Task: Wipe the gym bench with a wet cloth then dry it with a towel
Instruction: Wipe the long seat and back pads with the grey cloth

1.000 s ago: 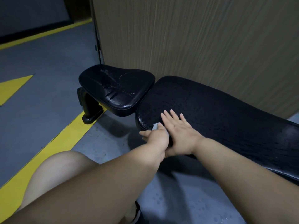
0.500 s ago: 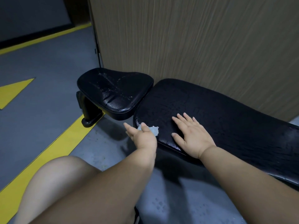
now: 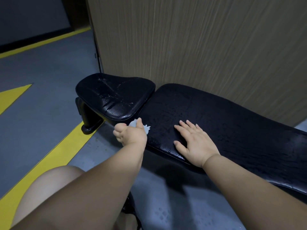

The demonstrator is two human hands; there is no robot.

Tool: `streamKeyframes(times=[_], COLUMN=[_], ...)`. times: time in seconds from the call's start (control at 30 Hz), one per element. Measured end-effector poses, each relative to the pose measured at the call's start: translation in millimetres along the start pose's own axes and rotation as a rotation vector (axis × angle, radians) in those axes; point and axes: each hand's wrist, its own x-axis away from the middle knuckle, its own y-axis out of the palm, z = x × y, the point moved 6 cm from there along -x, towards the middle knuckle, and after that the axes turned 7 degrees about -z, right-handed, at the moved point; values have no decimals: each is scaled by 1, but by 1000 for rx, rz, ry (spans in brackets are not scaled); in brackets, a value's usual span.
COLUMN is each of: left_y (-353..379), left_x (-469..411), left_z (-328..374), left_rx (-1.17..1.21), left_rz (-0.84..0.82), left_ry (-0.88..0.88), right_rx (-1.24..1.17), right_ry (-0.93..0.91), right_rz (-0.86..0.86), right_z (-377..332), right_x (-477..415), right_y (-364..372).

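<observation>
A black padded gym bench lies in front of me: a long back pad (image 3: 232,123) on the right and a smaller seat pad (image 3: 114,95) on the left, both glistening with water drops. My left hand (image 3: 131,133) is closed on a small pale, crumpled wet cloth (image 3: 146,128) at the near left corner of the back pad, by the gap between the pads. My right hand (image 3: 194,143) rests flat, fingers spread, on the back pad near its front edge. No towel is in view.
A wood-grain wall panel (image 3: 199,47) stands directly behind the bench. The bench's black front leg (image 3: 89,120) rests on a grey floor with yellow painted stripes (image 3: 54,155). My bare knee (image 3: 54,188) is at the lower left. Wet spots dot the floor beneath the bench.
My left hand carried the cloth leftward from beside my right hand to the pad's left corner. My right hand shifted slightly right along the back pad and stays flat.
</observation>
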Motion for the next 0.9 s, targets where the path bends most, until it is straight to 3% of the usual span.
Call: streamKeyframes(times=[0.1,0.23,0.77,0.9], left_y=[2,5,10,11], left_x=[6,26,-13,-11], left_z=[-3,-7,34,41], left_rx=[62,-89,-582,-651], left_rz=[-28,-68,-186,-148], left_ry=[113,277,538,613], right_rx=[1,11,15,11], right_ry=[4,7,9,2], right_rz=[-1,-10,0,0], right_z=[2,3,3,3], right_x=[0,0,-3,-4], right_y=[0,2,5,5])
